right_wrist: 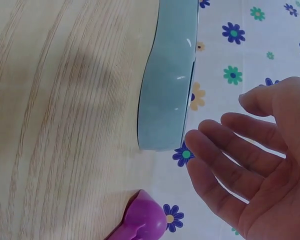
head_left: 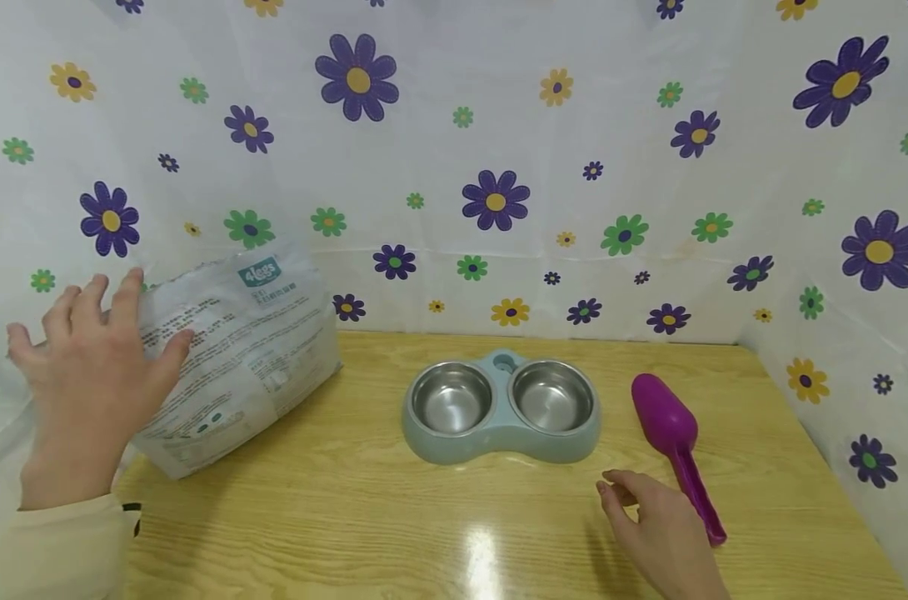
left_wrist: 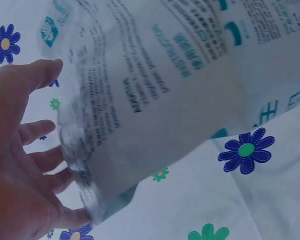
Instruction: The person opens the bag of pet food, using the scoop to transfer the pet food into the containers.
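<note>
A white printed bag (head_left: 251,367) with a teal "4Legs" label stands tilted on the left of the table. Beside its upper left edge is my left hand (head_left: 94,367), its fingers spread. In the left wrist view the little finger appears to meet the crimped end of the bag (left_wrist: 155,125); the thumb is apart from it. My right hand (head_left: 660,529) hovers over the table with loosely bent fingers and nothing in them. A magenta scoop (head_left: 666,421) lies just to its right, and a pale blue double bowl (head_left: 502,437) with two steel dishes sits ahead of it.
The wooden table (head_left: 364,517) meets a white flowered cloth (head_left: 439,83) at the back. That cloth also hangs along the right and left sides. Both steel dishes, left (head_left: 452,400) and right (head_left: 551,398), show bare metal.
</note>
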`<state>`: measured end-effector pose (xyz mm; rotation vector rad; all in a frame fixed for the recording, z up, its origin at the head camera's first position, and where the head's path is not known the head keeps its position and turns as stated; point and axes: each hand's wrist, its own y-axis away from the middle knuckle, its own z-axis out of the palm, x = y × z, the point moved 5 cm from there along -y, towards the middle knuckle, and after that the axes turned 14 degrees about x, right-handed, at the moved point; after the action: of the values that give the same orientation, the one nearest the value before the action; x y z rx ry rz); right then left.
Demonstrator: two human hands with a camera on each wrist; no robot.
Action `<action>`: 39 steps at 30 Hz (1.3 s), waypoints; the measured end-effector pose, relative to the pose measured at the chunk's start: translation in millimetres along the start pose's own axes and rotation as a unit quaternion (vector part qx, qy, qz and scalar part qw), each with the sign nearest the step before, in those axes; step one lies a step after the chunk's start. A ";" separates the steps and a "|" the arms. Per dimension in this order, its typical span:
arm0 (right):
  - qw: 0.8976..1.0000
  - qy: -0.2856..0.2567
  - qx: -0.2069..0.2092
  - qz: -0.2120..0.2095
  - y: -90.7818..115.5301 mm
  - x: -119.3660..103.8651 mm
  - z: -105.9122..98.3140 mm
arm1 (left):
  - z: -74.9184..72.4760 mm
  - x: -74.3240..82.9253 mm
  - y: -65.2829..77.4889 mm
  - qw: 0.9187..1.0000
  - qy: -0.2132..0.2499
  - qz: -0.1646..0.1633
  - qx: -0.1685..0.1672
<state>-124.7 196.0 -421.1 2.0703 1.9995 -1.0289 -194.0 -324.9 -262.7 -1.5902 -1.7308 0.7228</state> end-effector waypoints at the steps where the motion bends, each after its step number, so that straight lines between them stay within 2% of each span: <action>1: 1.000 -0.002 0.001 -0.002 0.4 0.3 -0.6 | 2.4 -3.0 0.5 1.000 -0.010 -0.003 -0.014; 4: 1.000 -0.002 0.003 -0.002 1.2 0.9 -2.5 | 5.5 -4.9 3.7 0.999 -0.028 0.001 -0.022; 9: 1.000 0.003 0.002 0.002 0.9 1.4 -4.3 | 4.5 3.8 12.9 0.998 -0.014 0.032 0.050; 12: 1.000 -0.001 -0.002 0.005 0.1 -0.1 -4.0 | 3.2 9.7 20.6 0.993 -0.005 0.059 0.099; 16: 1.000 -0.003 -0.013 0.014 0.0 -1.3 -2.8 | 4.9 18.2 36.5 0.986 0.019 0.085 0.144; 20: 1.000 -0.002 -0.022 0.021 1.2 -2.4 -0.9 | 7.9 28.1 56.3 0.980 0.031 0.095 0.175; 24: 1.000 -0.006 -0.018 0.018 4.0 -2.5 0.3 | 9.7 40.6 76.5 0.973 -0.005 0.106 0.204; 30: 0.999 -0.030 -0.023 0.024 9.2 -8.0 2.7 | 13.0 58.6 107.5 0.972 -0.029 0.088 0.216; 34: 0.995 -0.090 -0.044 0.029 3.4 -22.8 9.2 | 17.6 69.2 123.5 0.975 -0.025 0.068 0.210; 39: 0.980 -0.186 -0.074 0.013 -15.6 -57.1 27.7 | 23.3 74.8 136.5 0.982 -0.022 0.052 0.179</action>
<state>-145.5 135.6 -407.3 1.6760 1.7962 -1.1265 -129.7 -235.5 -375.0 -1.4279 -1.4554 1.0630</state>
